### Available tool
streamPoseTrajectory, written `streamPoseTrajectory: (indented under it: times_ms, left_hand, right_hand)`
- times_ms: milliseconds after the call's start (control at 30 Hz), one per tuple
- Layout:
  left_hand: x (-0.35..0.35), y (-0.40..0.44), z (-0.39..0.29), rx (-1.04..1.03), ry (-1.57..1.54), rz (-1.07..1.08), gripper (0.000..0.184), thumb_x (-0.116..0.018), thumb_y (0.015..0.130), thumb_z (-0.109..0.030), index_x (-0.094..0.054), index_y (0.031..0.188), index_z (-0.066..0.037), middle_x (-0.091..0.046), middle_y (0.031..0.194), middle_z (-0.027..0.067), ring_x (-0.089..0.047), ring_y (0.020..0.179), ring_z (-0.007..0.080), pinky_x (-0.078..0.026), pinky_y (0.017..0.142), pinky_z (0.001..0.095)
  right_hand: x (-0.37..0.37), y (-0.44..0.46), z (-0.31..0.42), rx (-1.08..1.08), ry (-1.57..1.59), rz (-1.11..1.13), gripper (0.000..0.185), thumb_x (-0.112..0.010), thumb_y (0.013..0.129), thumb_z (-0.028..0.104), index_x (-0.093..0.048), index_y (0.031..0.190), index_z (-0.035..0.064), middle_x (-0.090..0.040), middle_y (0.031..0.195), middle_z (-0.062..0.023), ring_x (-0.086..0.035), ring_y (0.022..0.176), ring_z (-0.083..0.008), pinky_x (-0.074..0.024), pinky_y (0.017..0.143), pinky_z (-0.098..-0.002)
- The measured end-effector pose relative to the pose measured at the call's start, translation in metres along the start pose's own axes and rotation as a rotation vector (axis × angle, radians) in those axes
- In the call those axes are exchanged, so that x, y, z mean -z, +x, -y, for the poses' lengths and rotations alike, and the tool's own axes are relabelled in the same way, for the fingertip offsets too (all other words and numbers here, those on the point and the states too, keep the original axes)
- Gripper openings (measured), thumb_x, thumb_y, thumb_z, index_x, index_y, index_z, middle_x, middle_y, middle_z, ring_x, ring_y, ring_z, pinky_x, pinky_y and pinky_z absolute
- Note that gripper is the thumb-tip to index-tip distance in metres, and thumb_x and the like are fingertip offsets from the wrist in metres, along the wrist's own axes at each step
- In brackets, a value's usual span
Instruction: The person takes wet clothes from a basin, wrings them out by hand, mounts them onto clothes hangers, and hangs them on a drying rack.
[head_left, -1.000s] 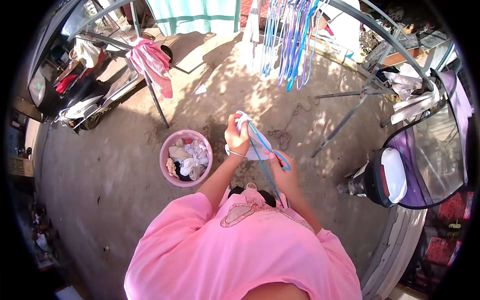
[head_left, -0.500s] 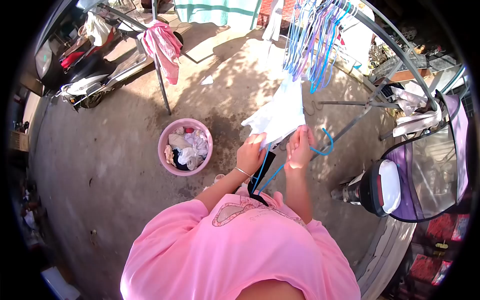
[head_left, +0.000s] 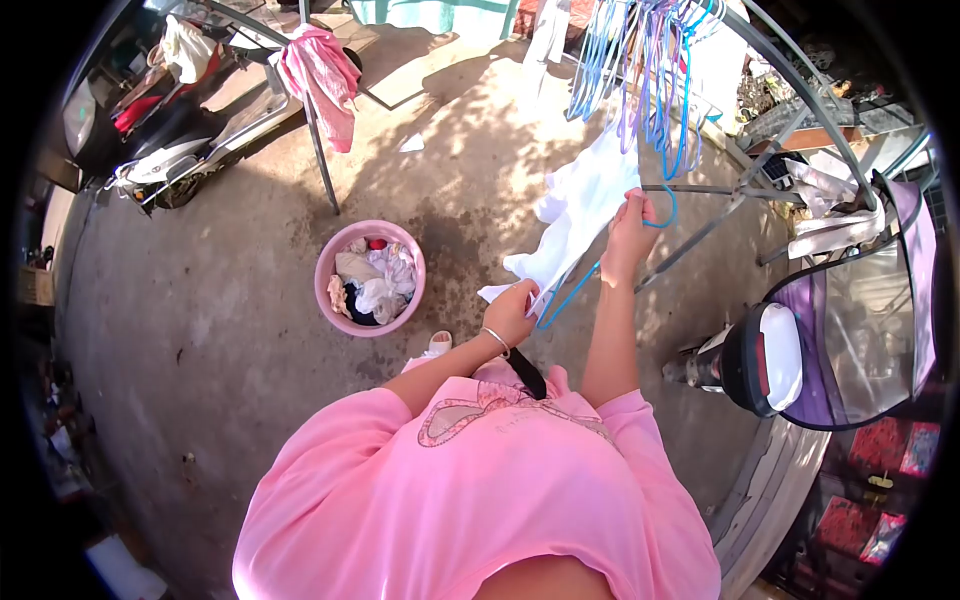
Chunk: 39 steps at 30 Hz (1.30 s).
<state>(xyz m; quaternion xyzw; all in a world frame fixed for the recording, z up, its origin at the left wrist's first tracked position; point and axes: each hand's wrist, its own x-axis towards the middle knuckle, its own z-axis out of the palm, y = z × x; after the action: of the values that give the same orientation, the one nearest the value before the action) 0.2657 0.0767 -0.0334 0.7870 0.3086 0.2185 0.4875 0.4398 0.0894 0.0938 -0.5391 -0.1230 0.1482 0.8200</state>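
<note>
A white garment [head_left: 585,205] hangs stretched out in front of me. My left hand [head_left: 511,313] is closed on its lower edge, close to the lower end of a blue clothes hanger [head_left: 572,299]. Higher up and to the right, my right hand [head_left: 631,235] is closed around the garment's edge and the hanger near its hook, which sticks out to the right. Part of the hanger is hidden behind the cloth and fingers. A bunch of blue and purple hangers [head_left: 640,75] hangs just above the garment.
A pink basin [head_left: 322,290] of laundry stands on the concrete floor at left. A metal rack frame [head_left: 790,75] rises at right, its left leg beside a pink cloth [head_left: 318,85]. Scooters stand at upper left [head_left: 160,172] and right [head_left: 750,365].
My right hand has moved up and to the right with the hanger's hook. The white garment is now stretched longer between my hands, and the hanger has lifted away from my shirt.
</note>
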Motion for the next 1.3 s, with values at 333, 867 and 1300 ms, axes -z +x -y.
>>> streamPoseTrajectory:
  times_ms: [333, 867, 1300]
  left_hand:
    - [-0.001, -0.002, 0.012, 0.167, 0.092, 0.06, 0.027, -0.061, 0.072, -0.008, -0.046, 0.095, -0.01, -0.058, 0.068, 0.0116, -0.06, 0.068, 0.0319, -0.045, 0.06, 0.0428]
    - [0.02, -0.024, -0.023, 0.293, 0.019, 0.087, 0.038, -0.065, 0.071, -0.012, -0.04, 0.099, -0.008, -0.058, 0.067, 0.0108, -0.06, 0.065, 0.031, -0.046, 0.058, 0.0412]
    - [0.012, 0.018, -0.07, -0.092, -0.185, 0.219, 0.034, -0.057, 0.078, -0.014, -0.038, 0.102, 0.001, -0.057, 0.081, 0.0211, -0.057, 0.074, 0.0385, -0.045, 0.066, 0.0433]
  right_hand:
    - [-0.018, -0.003, -0.01, 0.02, -0.18, -0.062, 0.02, -0.051, 0.09, 0.017, -0.055, 0.078, 0.0014, -0.036, 0.054, 0.0055, -0.03, 0.049, -0.0038, -0.022, 0.046, -0.0232]
    - [-0.031, -0.002, -0.033, 0.269, -0.523, -0.037, 0.02, -0.049, 0.09, 0.016, -0.055, 0.075, 0.0042, -0.034, 0.054, 0.0065, -0.03, 0.049, -0.0041, -0.0227, 0.046, -0.0231]
    - [-0.002, -0.038, 0.016, -0.198, -0.217, 0.199, 0.02, -0.051, 0.093, 0.023, -0.053, 0.081, 0.0073, -0.03, 0.052, 0.0087, -0.019, 0.041, 0.0001, -0.0121, 0.038, -0.0203]
